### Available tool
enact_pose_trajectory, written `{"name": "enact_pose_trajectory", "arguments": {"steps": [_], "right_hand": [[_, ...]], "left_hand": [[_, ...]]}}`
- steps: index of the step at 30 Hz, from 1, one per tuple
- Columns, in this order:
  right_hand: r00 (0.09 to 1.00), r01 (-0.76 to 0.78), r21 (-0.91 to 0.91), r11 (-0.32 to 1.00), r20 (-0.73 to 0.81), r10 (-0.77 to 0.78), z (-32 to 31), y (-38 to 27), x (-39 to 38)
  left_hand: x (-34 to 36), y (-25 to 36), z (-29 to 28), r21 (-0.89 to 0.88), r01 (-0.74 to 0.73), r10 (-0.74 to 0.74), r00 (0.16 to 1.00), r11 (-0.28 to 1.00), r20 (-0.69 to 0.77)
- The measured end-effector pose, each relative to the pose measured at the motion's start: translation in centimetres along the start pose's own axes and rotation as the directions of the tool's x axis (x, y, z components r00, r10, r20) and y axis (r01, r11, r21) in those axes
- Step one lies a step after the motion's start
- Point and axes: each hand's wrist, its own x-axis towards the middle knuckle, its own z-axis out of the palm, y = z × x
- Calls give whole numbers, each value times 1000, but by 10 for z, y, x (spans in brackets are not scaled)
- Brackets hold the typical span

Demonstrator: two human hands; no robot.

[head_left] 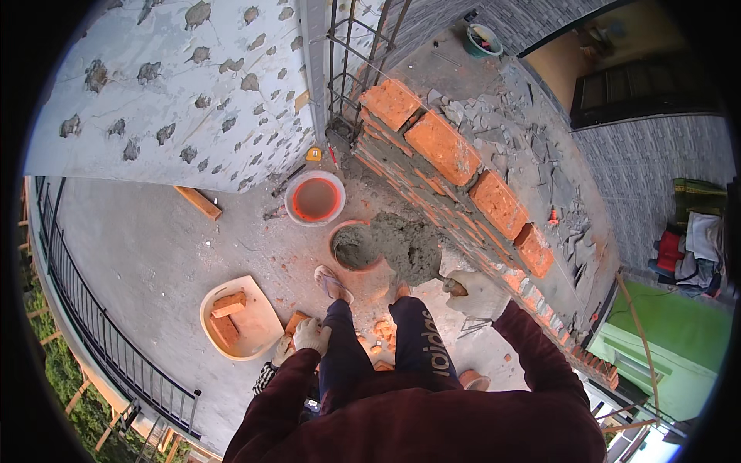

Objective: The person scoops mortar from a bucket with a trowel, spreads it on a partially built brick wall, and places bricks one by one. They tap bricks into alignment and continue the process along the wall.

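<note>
My right hand (pixel 477 295), in a whitish glove, is closed round the wooden handle of a trowel (pixel 457 288). The trowel's blade is at the edge of a heap of wet grey mortar (pixel 413 245), partly merged with it. My left hand (pixel 312 337), gloved too, is curled beside my left knee against an orange brick (pixel 296 322); most of its grip is hidden. Right by it is a second gloved hand (pixel 283 351) with a black-and-white checked cuff, apparently another person's. A round bucket (pixel 351 245) lies tipped at the mortar's left, with mortar inside.
A low brick wall (pixel 444 147) with spaced bricks on top runs along the right. Ahead stand a pale tub (pixel 315 198) and a yellow tape measure (pixel 314 154). A cream basin (pixel 243 318) holds bricks. Rebar (pixel 355 65) rises at the wall's far end; broken pieces lie between my feet.
</note>
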Motion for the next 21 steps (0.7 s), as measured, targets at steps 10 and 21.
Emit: {"name": "enact_pose_trajectory", "arguments": {"steps": [10,21], "right_hand": [[971,56,4,998,-232,-54,-155,-113,-49],[900,0,-464,886,-387,-203,-212,-109,104]], "left_hand": [[-59,-61,-86,-312,284,-323,943,907,-83],[-139,11,-14,-951,198,-530,847,238,44]]}}
